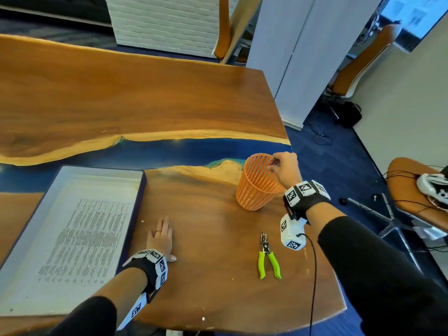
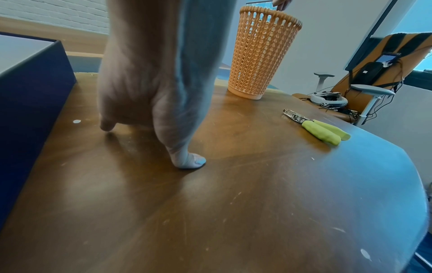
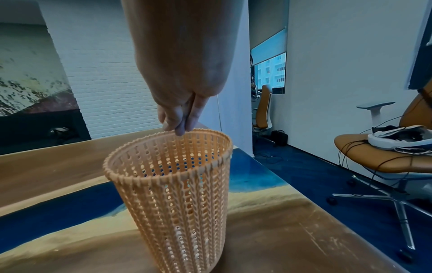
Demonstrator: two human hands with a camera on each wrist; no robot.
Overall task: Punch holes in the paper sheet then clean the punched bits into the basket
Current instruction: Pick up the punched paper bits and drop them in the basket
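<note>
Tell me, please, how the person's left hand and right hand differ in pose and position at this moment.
The left hand lies flat on the wooden table, fingers straight, beside the box; the right hand is raised over the orange basket rim, fingertips bunched together and pointing down. The left sits nearer the person, the right farther out. Both wear marker-covered wrist bands.

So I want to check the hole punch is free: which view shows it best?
The head view: the hole punch lies whole on the table, green handles apart, with no hand on it. The left wrist view shows it small and foreshortened. The right wrist view does not show it.
</note>
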